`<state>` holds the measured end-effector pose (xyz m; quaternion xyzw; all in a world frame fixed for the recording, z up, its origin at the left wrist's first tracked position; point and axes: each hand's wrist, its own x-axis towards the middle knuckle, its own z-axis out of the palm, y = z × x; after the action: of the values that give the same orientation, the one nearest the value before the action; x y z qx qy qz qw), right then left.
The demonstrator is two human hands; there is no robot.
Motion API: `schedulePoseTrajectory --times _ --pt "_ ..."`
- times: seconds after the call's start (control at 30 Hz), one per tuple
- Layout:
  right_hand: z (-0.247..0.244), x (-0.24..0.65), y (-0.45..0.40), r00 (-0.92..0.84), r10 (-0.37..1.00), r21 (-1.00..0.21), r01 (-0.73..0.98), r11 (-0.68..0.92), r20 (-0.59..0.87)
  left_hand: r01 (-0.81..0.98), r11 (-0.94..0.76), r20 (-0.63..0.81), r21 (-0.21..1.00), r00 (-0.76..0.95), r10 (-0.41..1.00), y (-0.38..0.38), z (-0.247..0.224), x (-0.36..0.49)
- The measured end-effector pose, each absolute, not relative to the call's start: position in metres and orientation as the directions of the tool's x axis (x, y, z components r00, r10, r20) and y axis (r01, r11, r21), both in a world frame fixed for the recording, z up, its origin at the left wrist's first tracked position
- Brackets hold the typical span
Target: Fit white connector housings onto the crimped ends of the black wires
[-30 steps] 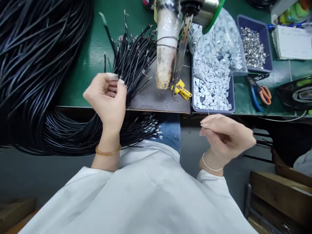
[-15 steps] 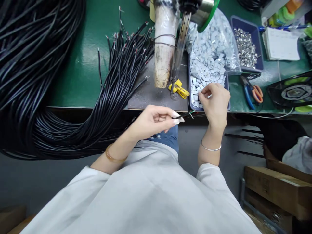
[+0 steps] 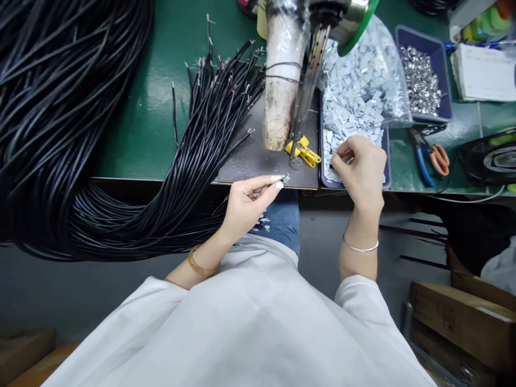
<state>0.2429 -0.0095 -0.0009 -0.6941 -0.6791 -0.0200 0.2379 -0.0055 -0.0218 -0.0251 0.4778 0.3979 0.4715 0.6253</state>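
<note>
My left hand (image 3: 252, 201) pinches the end of a black cable, whose thin stripped wires (image 3: 286, 178) poke out past the thumb and forefinger at the bench's front edge. My right hand (image 3: 362, 166) is over the tray (image 3: 386, 161) of small flat pale-grey pieces (image 3: 352, 115), thumb and fingertips closed together among them. Whether a piece sits in that pinch is hidden. Between the hands lies a yellow clip-like tool (image 3: 305, 152) on a dark board (image 3: 245, 161), below the metal rods of a soldering stand (image 3: 310, 80).
A large bundle of black cables (image 3: 193, 134) covers the left side, ends stripped. A whitish tube (image 3: 280, 91) hangs over the board. A solder spool (image 3: 358, 24) is behind it. Rightward are a bin of metal parts (image 3: 421, 80), pliers (image 3: 429, 158), a paper pad (image 3: 484, 72) and a black fan (image 3: 492, 158).
My left hand has tipped upward, raising the cable end towards the board's edge. My right hand stays at the tray, its fingers still pinched. The whole view has shifted slightly.
</note>
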Motion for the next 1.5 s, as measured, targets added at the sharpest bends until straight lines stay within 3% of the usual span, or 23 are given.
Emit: schedulePoseTrajectory --times 0.1,0.2,0.3,0.53,0.8,1.13,1.2,1.37,1.43,1.5 --pt "0.001 0.232 -0.021 0.181 0.858 -0.361 0.932 0.006 0.480 -0.194 0.105 -0.054 0.975 0.252 0.966 -0.018 -0.022 -0.004" --pt "0.007 0.204 -0.039 0.380 0.722 -0.596 0.801 0.055 0.578 -0.197 0.097 -0.043 0.976 0.263 0.964 -0.018 -0.018 -0.001" --pt "0.011 0.169 -0.056 0.432 0.758 -0.799 0.571 0.189 0.488 -0.208 0.053 0.003 0.977 0.260 0.966 -0.018 -0.013 0.000" --pt "0.000 0.142 -0.059 0.287 0.896 -0.916 0.316 0.246 0.339 -0.295 0.222 -0.054 0.929 0.486 0.872 -0.016 -0.006 -0.002" --pt "-0.001 0.147 -0.059 0.210 0.936 -0.949 0.204 0.241 0.283 -0.297 0.310 -0.084 0.903 0.586 0.806 -0.015 -0.007 -0.004" --pt "0.002 0.148 -0.060 0.162 0.929 -0.912 0.309 0.271 0.331 -0.306 0.338 -0.081 0.890 0.625 0.777 -0.015 -0.008 -0.008" --pt "0.004 0.146 -0.062 0.156 0.916 -0.871 0.402 0.284 0.370 -0.294 0.314 -0.074 0.903 0.614 0.786 -0.015 -0.006 -0.008" --pt "0.006 0.141 -0.066 0.077 0.817 -0.632 0.675 0.379 0.572 -0.222 0.308 -0.119 0.925 0.601 0.790 -0.012 0.000 -0.009" --pt "0.003 0.142 -0.066 0.092 0.830 -0.678 0.630 0.379 0.550 -0.208 0.335 -0.136 0.919 0.629 0.765 -0.010 0.000 -0.012" --pt "-0.002 0.144 -0.063 0.104 0.894 -0.813 0.470 0.343 0.437 -0.212 0.359 -0.136 0.909 0.663 0.736 -0.008 -0.001 -0.015"
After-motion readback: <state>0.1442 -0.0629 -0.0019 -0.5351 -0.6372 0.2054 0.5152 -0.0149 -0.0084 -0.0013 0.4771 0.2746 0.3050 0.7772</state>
